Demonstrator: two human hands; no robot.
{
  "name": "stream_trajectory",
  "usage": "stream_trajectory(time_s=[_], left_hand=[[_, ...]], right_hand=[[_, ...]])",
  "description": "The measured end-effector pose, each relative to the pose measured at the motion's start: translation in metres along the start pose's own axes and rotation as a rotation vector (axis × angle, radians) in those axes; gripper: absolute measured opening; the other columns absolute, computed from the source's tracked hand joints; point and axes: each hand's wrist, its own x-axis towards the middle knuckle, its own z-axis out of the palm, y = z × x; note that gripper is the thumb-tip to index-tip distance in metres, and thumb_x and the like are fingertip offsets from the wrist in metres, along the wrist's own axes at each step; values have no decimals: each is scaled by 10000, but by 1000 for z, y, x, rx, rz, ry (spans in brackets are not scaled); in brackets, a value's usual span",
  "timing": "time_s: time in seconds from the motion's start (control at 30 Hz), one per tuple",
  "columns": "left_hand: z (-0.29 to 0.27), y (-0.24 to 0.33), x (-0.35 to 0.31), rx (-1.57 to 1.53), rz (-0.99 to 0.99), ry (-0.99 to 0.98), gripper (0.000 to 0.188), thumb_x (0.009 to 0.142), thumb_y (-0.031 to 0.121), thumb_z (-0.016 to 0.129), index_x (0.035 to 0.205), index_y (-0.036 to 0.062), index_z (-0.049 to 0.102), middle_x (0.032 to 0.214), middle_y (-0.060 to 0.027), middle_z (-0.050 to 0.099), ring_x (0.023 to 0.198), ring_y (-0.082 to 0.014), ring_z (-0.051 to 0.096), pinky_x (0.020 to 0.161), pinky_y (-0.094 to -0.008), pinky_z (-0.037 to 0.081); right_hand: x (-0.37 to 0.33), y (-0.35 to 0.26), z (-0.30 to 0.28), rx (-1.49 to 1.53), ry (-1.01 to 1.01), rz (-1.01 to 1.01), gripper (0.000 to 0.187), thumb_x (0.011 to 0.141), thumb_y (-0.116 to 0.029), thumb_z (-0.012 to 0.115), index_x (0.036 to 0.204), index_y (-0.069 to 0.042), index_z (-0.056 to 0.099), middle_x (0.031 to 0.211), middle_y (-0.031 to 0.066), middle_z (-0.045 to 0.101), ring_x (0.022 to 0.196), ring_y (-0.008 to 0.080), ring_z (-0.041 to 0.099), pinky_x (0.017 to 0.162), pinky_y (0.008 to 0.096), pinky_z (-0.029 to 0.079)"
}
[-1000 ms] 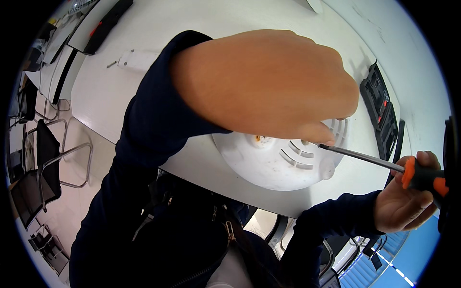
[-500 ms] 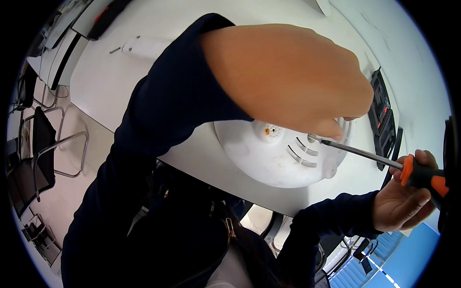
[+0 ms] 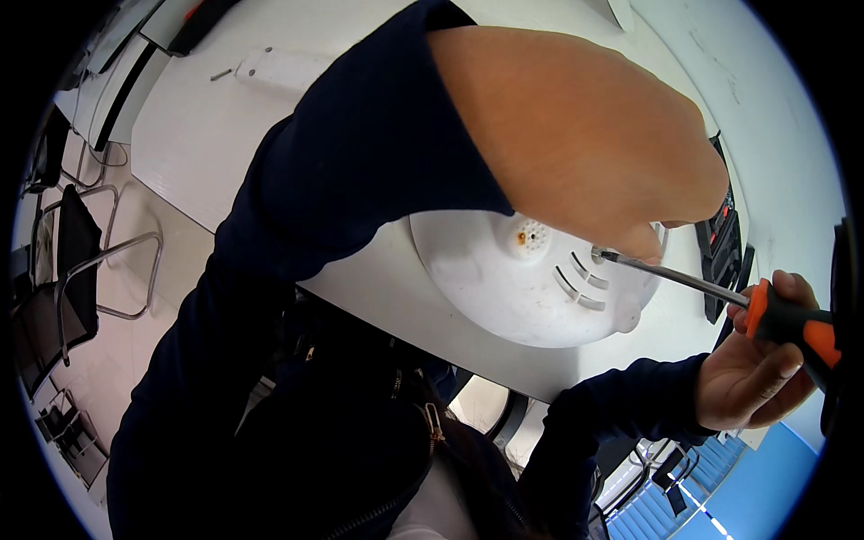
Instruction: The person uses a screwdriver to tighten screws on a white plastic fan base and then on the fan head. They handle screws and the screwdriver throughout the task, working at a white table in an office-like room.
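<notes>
A round white plastic housing [image 3: 504, 306] lies on the table, with curved slots and a small perforated patch that has a rusty spot. My left hand [image 3: 585, 135] reaches over it, curled downward. The thumb is beside the screwdriver's tip, while the back of the hand hides most fingers and whatever they hold. In my right hand [image 3: 756, 369] is the orange and black handle of a screwdriver [image 3: 693, 283], gripped at the right. Its metal shaft slants left, and the tip meets the housing at a small hole beside the slots.
The white table [image 3: 189, 153] carries a long white part [image 3: 279, 70] and a small metal pin [image 3: 220, 75] at the far left. An open black tool case [image 3: 722, 247] lies beyond my left hand. Black chairs [image 3: 81, 243] stand on the floor at left.
My left hand and forearm have shifted right and a little up in view. The housing sits slightly further right. The screwdriver stays in my right hand, its tip still at the housing.
</notes>
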Motion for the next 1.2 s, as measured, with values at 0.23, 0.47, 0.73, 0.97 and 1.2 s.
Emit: stream_trajectory(time_s=[0.23,0.47,0.73,0.97,1.2], left_hand=[[20,-9,6,36,72,154,223,747,211,583,697,-5,598,571,-139,548,503,-252,557,467,-347,465],[1,0,1,0,5,-20,237,760,217,584,715,-14,604,553,-140,544,484,-250,550,464,-341,462],[13,-3,4,38,84,122,240,770,217,585,714,-17,590,574,-149,547,489,-248,549,469,-353,457],[-7,8,0,-42,-32,-69,221,766,199,577,751,-19,606,603,-160,565,510,-261,575,477,-350,479],[-9,9,-1,-38,-39,-100,227,768,205,575,748,-19,609,599,-159,566,512,-260,577,476,-353,480]], right_hand=[[3,-1,4,-18,-30,-39,466,845,-324,527,1150,-19,352,801,192,626,769,304,638,982,441,314],[6,-1,8,-1,-60,-45,454,847,-339,527,1135,-23,373,817,188,632,778,288,641,997,442,292],[7,-2,11,32,-58,11,463,840,-360,540,1122,-28,385,826,188,634,787,281,641,993,452,298],[5,-1,8,-4,-42,1,468,842,-347,538,1145,-33,369,831,189,633,791,287,640,974,459,328],[6,0,4,8,-83,13,464,842,-336,537,1152,-37,362,839,192,632,790,288,638,957,463,348]])
